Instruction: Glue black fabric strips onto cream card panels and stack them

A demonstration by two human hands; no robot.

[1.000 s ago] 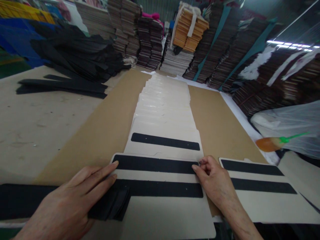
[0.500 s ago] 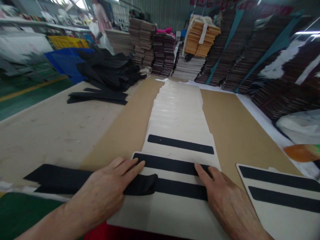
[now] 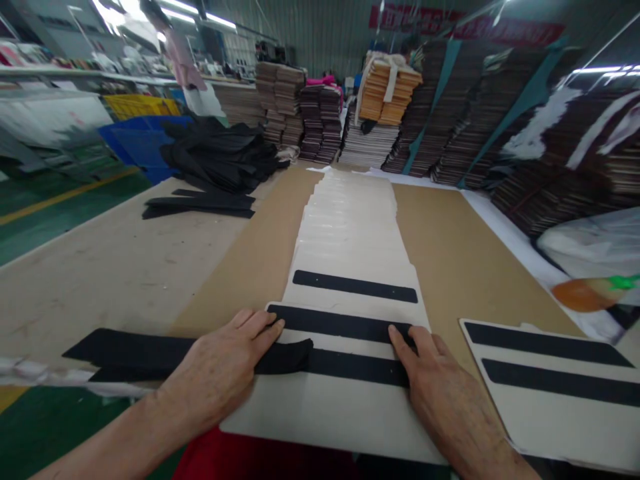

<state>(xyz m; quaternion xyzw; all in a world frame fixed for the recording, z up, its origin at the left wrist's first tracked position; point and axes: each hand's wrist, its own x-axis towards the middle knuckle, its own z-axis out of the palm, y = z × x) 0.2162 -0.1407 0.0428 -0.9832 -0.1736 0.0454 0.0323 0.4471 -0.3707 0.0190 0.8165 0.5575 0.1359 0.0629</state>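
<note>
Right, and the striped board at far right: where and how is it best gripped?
Probably by the exposed left edge of the board, coming from the left: it lies flat, and the right hand is on that side. Its right part runs out of frame.

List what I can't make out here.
Head view, middle of the loose black strips: covered by the left hand.
Head view, right end of the lower strip on the middle board: behind the right hand.
Head view, right board: cut off by the right edge.
Head view, lettering on the red banner: too small and blurred.
</note>
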